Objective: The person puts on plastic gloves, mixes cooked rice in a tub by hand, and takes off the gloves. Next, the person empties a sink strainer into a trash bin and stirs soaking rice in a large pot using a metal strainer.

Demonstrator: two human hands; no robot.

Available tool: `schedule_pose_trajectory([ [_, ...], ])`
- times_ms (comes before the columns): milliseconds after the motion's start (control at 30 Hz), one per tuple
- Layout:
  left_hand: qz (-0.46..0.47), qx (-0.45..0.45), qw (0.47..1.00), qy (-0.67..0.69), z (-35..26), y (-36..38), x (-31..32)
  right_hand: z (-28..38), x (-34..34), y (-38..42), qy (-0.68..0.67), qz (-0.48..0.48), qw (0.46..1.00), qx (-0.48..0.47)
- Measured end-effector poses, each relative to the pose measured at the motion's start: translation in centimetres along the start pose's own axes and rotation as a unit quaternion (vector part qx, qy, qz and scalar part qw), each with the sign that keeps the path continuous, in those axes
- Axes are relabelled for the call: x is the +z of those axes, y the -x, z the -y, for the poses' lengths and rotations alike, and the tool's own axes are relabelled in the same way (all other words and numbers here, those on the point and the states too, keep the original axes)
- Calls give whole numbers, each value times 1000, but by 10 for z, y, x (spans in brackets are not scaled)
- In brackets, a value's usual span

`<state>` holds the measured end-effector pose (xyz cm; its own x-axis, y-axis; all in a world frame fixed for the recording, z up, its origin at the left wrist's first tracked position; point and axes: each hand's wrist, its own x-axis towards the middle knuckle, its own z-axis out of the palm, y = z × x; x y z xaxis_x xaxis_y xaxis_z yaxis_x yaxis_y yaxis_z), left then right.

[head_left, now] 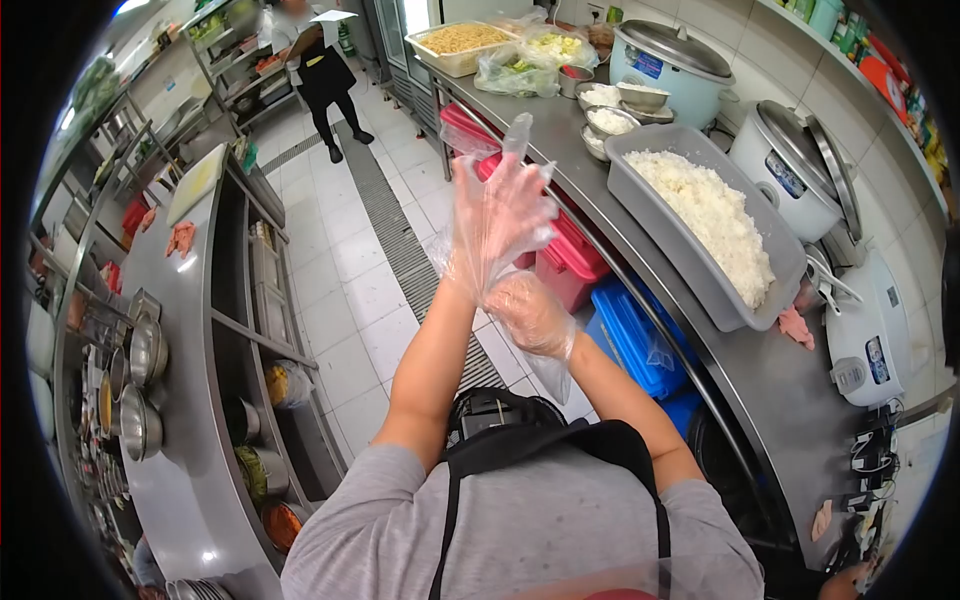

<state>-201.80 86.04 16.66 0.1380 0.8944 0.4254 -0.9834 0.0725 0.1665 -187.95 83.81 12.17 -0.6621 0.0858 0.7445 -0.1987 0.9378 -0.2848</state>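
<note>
My left hand (490, 215) is raised over the aisle with its fingers spread, inside a loose clear plastic glove (508, 190). The glove's fingertips stick out past my own. At the left wrist, my right hand (530, 312) has its fingers closed on the cuff of that glove. A clear plastic glove covers the right hand too, its loose end hanging by the wrist. To the right, a grey tub (690, 235) of cooked rice (705, 215) rests on the steel counter (720, 360).
Rice cookers (670, 75) line the wall behind the tub, near small bowls of rice (610, 122). Pink bins (575, 255) and a blue bin (640, 335) sit under the counter. Left is a steel table (185, 330) with metal bowls (140, 420). A person (315, 75) stands down the aisle.
</note>
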Motion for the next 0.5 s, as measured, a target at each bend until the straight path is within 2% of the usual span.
schedule_pose_trajectory([
  [33,-70,7,990,-120,0,1,4,2,2,2,-4,5,1000,8],
  [167,-12,-10,992,-124,-3,4,12,2,20,12,-4,1,1000,-28],
  [233,-3,-5,990,-142,-8,4,21,19,30,16,12,59,996,-62],
  [267,10,4,987,-160,-11,4,26,16,26,22,-7,38,999,-18],
  [333,-8,3,988,-154,-8,10,37,4,1,18,31,-166,982,84],
  [367,-25,5,989,-149,-5,15,41,-30,-8,22,-82,-254,945,188],
  [400,-30,-1,989,-147,-1,17,43,-61,-12,24,-191,-337,876,289],
  [433,-35,-6,988,-152,3,20,43,-23,-41,-23,-261,-425,825,267],
  [467,-38,-11,987,-156,7,20,43,-20,-59,-40,-333,-395,798,311],
  [500,-38,-20,987,-152,11,19,40,-30,-65,-44,-327,-402,796,314],
])
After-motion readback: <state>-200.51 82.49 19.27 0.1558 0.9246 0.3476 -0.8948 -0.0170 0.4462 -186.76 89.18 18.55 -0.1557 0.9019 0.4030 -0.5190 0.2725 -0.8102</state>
